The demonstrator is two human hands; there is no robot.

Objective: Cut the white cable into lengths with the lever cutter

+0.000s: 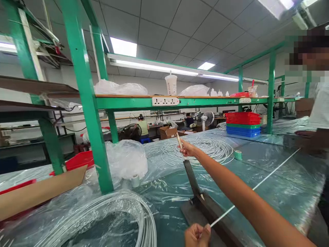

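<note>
My right hand (188, 149) is closed round the light-coloured handle (179, 140) of a lever cutter, whose dark arm (191, 176) is raised. The cutter's dark base (213, 216) rests on the plastic-covered table. My left hand (197, 235), at the bottom, pinches the end of a thin white cable (223, 215). This cable lies across the cutter's base, passes under my right forearm and stretches straight to the far right. A loose coil of white cable (200, 148) lies behind my right hand, and a thicker white cable coil (146, 219) sits at the lower left.
Green shelf posts (88, 103) rise at left. Red and blue trays (243, 123) are stacked at the back right. A green tape roll (238, 155), a white roll (135, 180) and a plastic bag (125, 159) lie on the table (169, 192). A co-worker (321, 103) stands at right.
</note>
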